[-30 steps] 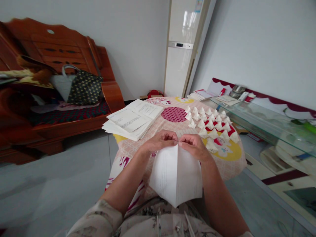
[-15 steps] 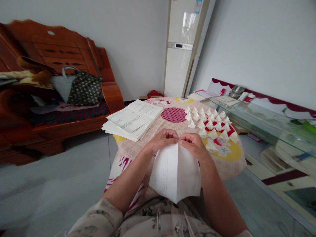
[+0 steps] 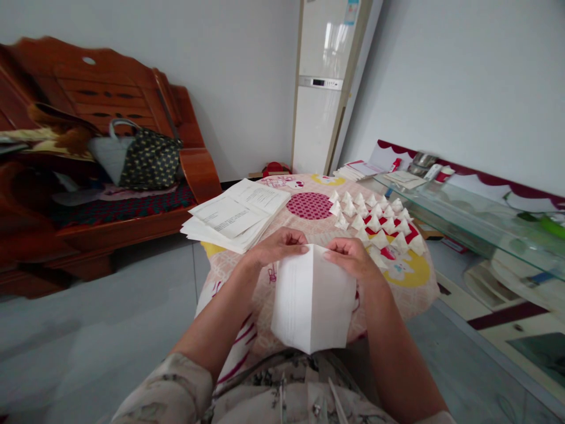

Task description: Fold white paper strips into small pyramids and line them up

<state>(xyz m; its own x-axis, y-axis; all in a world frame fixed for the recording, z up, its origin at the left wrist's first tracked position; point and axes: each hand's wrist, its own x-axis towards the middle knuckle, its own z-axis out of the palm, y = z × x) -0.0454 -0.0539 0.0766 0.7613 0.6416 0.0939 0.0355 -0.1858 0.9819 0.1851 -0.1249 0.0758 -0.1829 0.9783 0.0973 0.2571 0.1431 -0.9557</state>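
A creased sheet of white paper (image 3: 293,306) hangs over the near side of the table, with a fold line running down its middle. My left hand (image 3: 282,246) pinches its top edge left of the crease. On the other side of the crease, my right hand (image 3: 351,256) grips the top edge between thumb and fingers. Beyond my right hand stand several small folded paper pyramids (image 3: 375,222) in rough rows. To the left of my hands lies a stack of printed paper sheets (image 3: 238,215).
A patterned cloth covers the round table (image 3: 247,274). At right runs a glass-topped cabinet (image 3: 463,212) with papers and small items on it. A wooden sofa (image 3: 110,88) with a bag (image 3: 150,159) stands at left, and a tall white air conditioner (image 3: 318,123) behind.
My hands have moved apart along the paper's top edge, away from the central crease. The sheet now looks flatter and less bowed.
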